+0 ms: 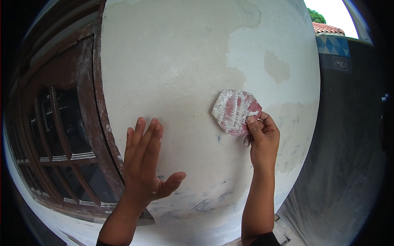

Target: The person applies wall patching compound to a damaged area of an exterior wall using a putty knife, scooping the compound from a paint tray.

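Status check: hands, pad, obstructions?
Right hand pinching white-smeared pad by its edge. Left hand open, at wall. Wooden frame off left; pad side unobstructed.

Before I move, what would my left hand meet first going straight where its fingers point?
The way up from your left hand looks free along the wall, though how close they are is unclear.

The sanding pad (pixel 234 113) is dull red streaked white; the window frame (pixel 50 123) dark brown; the banner strip (pixel 333 45) blue-and-white triangles.
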Tool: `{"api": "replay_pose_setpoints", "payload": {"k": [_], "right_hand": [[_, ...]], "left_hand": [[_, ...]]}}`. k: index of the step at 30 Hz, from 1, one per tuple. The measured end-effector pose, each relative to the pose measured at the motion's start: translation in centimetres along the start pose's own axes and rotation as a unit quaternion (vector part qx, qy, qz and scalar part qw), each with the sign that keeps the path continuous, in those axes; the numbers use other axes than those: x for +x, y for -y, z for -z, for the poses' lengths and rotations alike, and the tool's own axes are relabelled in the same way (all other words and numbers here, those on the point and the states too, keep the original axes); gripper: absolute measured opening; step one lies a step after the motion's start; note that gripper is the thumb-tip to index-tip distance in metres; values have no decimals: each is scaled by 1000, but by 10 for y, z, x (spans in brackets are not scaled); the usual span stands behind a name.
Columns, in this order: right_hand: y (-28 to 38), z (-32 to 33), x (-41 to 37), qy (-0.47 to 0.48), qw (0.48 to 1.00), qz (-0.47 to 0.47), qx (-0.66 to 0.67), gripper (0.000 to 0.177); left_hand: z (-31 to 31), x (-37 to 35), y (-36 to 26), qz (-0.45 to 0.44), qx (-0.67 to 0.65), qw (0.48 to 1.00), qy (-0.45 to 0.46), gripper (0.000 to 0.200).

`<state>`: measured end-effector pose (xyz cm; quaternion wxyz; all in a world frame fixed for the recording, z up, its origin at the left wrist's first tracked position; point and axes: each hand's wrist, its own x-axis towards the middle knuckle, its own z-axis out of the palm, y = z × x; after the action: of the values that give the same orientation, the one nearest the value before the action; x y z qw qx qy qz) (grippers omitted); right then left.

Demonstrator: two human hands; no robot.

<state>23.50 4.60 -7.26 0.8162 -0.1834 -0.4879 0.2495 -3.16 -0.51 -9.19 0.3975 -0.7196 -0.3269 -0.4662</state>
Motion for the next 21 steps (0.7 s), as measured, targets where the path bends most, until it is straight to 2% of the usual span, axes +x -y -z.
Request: {"api": "replay_pose_setpoints", "payload": {"k": [2,4,10,12,14,16,18,21], "right_hand": [[-1,-4,6,23,1000,11,-14,21],[4,-7,7,27,995,-4,-96,20],[10,4,14,38,999,-3,-34,21],[9,-2,17,45,998,-1,-47,22],[6,0,18,53,992,-3,-116,22],[10,10,17,50,992,-21,-111,23],[10,15,19,36,998,-1,-45,24],[13,5,22,72,994,8,-81,24]], "left_hand": [[-2,1,-1,1,0,1000,-1,92],[-2,2,-2,-1,1,1000,-4,91],[-4,4,-5,0,11,1000,-5,92],[-6,7,-7,-1,15,1000,-3,92],[-8,8,-10,1,15,1000,-5,93],[-8,8,-11,4,17,1000,-9,93],[-8,7,-12,5,17,1000,-1,93],[-11,10,-15,4,20,1000,-4,93]]}}
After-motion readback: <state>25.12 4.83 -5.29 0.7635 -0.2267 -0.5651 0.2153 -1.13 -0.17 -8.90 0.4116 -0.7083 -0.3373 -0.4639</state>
